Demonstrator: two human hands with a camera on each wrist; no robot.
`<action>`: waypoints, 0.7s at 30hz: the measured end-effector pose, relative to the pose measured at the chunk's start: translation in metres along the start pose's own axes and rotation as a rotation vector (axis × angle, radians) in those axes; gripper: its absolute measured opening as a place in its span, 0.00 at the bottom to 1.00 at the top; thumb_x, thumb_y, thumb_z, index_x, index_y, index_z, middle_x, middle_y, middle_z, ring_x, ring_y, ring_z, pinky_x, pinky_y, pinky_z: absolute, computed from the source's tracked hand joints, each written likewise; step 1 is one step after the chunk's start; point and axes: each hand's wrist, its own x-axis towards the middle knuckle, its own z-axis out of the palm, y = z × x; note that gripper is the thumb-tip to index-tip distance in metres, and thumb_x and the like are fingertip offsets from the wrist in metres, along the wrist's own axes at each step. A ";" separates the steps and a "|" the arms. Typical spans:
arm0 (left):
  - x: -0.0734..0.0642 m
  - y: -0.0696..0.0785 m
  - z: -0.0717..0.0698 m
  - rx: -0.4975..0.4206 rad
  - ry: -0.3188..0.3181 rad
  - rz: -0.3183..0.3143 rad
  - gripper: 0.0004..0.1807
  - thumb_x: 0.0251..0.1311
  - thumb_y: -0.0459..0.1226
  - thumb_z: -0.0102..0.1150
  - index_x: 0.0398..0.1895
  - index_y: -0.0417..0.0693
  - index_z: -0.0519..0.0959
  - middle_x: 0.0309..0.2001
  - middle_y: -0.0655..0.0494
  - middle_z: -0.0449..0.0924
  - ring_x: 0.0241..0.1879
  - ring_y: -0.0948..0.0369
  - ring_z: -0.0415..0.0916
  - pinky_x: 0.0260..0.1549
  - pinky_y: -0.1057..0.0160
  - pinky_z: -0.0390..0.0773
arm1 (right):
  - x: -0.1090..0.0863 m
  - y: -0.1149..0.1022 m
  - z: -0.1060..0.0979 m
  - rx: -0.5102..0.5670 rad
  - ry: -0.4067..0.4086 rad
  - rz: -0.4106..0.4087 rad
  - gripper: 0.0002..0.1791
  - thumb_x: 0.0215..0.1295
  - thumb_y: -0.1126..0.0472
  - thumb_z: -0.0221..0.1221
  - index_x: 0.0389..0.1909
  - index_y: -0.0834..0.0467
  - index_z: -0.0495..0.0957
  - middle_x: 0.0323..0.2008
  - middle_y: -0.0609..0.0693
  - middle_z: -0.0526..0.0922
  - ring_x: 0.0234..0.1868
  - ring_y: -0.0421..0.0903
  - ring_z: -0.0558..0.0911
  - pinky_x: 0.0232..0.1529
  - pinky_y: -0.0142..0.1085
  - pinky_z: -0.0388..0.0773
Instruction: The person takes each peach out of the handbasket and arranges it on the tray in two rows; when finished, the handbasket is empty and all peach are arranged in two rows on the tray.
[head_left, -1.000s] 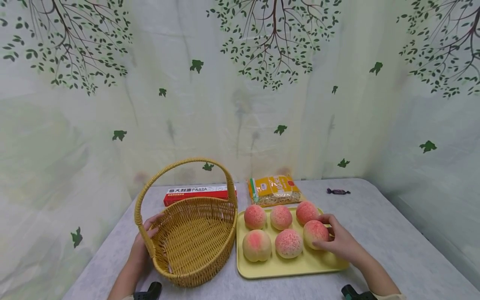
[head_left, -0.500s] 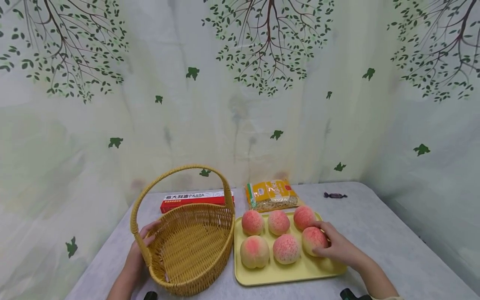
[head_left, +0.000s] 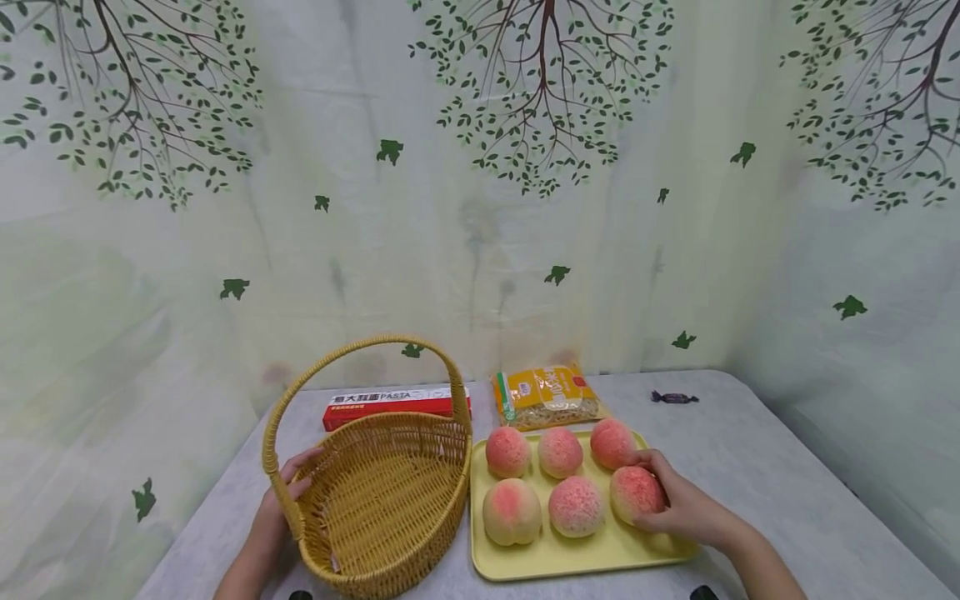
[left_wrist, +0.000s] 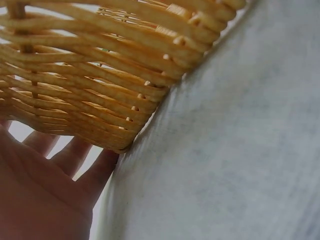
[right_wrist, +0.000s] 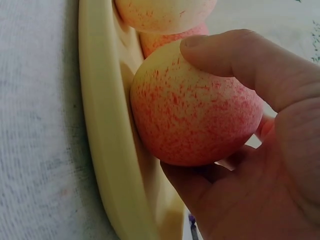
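Observation:
My left hand holds the left side of a wicker basket, beside the foot of its tall handle. In the left wrist view, spread fingers lie along the outer weave of the basket, with the thumb out of sight. My right hand grips the front right peach on a yellow tray. The right wrist view has the thumb on one side of that peach and fingers on the other, low at the tray. Several other pink peaches, such as the front middle peach, sit in two rows.
Behind the basket lies a red and white pasta box. An orange food bag is behind the tray, and a dark wrapped candy lies at the back right of the grey table. A leaf-printed curtain surrounds the table.
My right hand has settled more closely around the front right peach, which looks slightly turned. The head view has shifted a little, while the left hand and basket stay together.

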 end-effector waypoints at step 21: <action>-0.003 0.009 0.002 0.073 0.148 -0.082 0.24 0.78 0.42 0.40 0.71 0.41 0.65 0.51 0.90 0.70 0.53 0.90 0.64 0.48 0.84 0.64 | -0.002 -0.005 -0.008 -0.014 0.350 -0.034 0.23 0.69 0.55 0.61 0.61 0.59 0.71 0.61 0.59 0.77 0.65 0.59 0.74 0.62 0.54 0.75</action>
